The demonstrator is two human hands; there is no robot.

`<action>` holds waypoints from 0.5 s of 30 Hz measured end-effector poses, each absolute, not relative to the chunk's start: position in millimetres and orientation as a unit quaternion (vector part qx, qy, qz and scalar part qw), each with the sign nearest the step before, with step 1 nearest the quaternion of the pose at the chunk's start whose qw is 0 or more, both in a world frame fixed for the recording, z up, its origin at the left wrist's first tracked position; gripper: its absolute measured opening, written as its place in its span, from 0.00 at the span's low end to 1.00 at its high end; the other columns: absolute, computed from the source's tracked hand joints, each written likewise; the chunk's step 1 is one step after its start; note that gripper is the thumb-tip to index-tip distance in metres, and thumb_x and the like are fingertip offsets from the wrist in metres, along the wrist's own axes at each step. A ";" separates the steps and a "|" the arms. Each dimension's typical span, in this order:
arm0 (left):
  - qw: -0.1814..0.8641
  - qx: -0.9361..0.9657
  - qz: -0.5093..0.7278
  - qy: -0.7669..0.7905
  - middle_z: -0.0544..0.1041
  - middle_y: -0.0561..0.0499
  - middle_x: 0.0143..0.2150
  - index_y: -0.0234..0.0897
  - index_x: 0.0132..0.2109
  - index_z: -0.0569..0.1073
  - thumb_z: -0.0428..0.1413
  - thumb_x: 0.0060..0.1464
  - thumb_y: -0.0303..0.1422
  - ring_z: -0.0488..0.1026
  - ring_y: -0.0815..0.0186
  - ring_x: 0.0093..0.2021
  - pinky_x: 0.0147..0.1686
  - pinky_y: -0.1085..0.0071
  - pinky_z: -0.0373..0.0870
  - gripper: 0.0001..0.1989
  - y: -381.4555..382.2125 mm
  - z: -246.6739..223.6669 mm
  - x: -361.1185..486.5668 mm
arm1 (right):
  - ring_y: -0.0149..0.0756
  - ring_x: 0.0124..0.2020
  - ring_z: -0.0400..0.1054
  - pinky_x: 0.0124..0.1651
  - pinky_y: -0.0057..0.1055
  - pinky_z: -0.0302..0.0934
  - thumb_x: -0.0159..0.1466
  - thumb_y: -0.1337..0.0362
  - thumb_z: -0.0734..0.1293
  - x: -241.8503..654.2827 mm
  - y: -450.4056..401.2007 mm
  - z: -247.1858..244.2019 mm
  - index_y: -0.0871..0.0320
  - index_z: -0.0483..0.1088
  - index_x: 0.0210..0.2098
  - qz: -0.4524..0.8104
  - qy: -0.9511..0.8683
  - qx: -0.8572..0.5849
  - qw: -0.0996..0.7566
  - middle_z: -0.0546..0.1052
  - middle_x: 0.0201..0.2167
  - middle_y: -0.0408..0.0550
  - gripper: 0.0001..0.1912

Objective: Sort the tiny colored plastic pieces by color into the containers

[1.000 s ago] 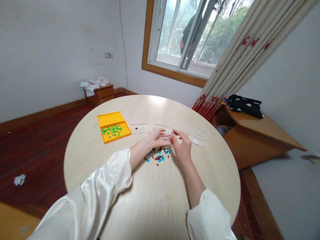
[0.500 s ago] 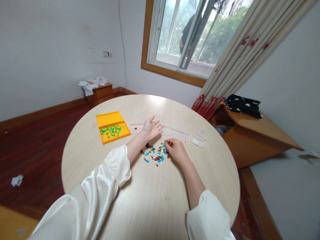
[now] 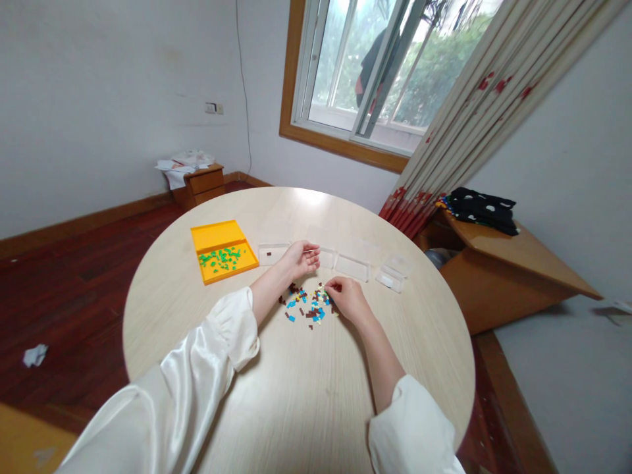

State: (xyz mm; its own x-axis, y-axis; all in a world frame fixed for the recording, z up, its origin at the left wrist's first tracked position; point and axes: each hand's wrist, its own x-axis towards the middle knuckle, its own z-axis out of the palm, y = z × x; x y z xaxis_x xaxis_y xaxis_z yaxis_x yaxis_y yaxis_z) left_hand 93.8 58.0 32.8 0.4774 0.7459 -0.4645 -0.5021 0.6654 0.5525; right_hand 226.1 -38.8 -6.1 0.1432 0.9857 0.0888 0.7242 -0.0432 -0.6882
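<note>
My left hand (image 3: 303,259) hovers over the far side of the pile, palm turned up and to the right. Its fingers are half curled and apart from the thumb, and no object shows in it. At the pile's right edge, my right hand (image 3: 345,294) has thumb and forefinger pinched together; whatever is between the tips is too small to tell. Small toy building bricks (image 3: 313,313) in brown, blue, yellow and pale tones lie loose on the table between my hands. Behind my left hand stands a clear plastic box (image 3: 276,254) with one brown brick (image 3: 269,254) in it.
At the left, an open yellow case (image 3: 217,232) contains many green bricks (image 3: 224,258). Further clear boxes stand to the right, a long one (image 3: 352,266) and a smaller one (image 3: 391,279). Everything rests on a round wooden table (image 3: 306,395). Beyond it is a tilted cabinet (image 3: 494,283).
The fingers of my left hand have curled inward from a spread, flat palm. My right hand stays at the pile, pinched. The view has shifted very slightly.
</note>
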 end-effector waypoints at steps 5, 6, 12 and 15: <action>0.848 0.163 0.371 0.341 0.65 0.52 0.18 0.34 0.28 0.66 0.51 0.44 0.20 0.62 0.71 0.16 0.17 0.75 0.62 0.06 56.7 30.8 97.8 | 0.28 0.18 0.66 0.21 0.23 0.58 0.52 0.69 0.62 225.2 -37.4 -8.4 0.60 0.73 0.28 0.240 -0.598 -0.681 0.346 0.75 0.21 0.44 0.08; 0.849 0.160 0.371 0.341 0.65 0.52 0.18 0.35 0.28 0.67 0.51 0.44 0.20 0.61 0.70 0.16 0.17 0.74 0.62 0.06 56.7 30.3 98.4 | 0.28 0.18 0.66 0.21 0.23 0.58 0.52 0.69 0.62 224.7 -37.1 -8.9 0.60 0.73 0.28 0.250 -0.596 -0.678 0.351 0.75 0.21 0.44 0.08; 0.848 0.140 0.366 0.358 0.64 0.53 0.18 0.35 0.30 0.66 0.51 0.45 0.21 0.61 0.71 0.17 0.19 0.74 0.63 0.06 54.3 27.4 101.2 | 0.33 0.27 0.69 0.34 0.29 0.63 0.52 0.68 0.63 223.1 -36.7 0.5 0.60 0.72 0.27 0.197 -0.603 -0.655 0.410 0.76 0.24 0.46 0.06; 0.846 0.133 0.363 0.368 0.64 0.54 0.19 0.34 0.31 0.66 0.50 0.46 0.21 0.63 0.70 0.17 0.20 0.74 0.65 0.05 49.0 28.7 102.0 | 0.35 0.32 0.69 0.40 0.32 0.63 0.55 0.64 0.63 223.3 -38.9 12.2 0.59 0.71 0.27 0.074 -0.577 -0.629 0.516 0.77 0.29 0.49 0.07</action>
State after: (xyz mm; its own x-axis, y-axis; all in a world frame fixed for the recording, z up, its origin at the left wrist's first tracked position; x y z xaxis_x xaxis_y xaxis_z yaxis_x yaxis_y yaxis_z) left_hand 102.0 49.0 28.7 0.4661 0.7111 -0.5265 -0.5159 0.7018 0.4912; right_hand 223.3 -38.9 12.2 0.3232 0.8018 0.5026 0.6497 0.1981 -0.7339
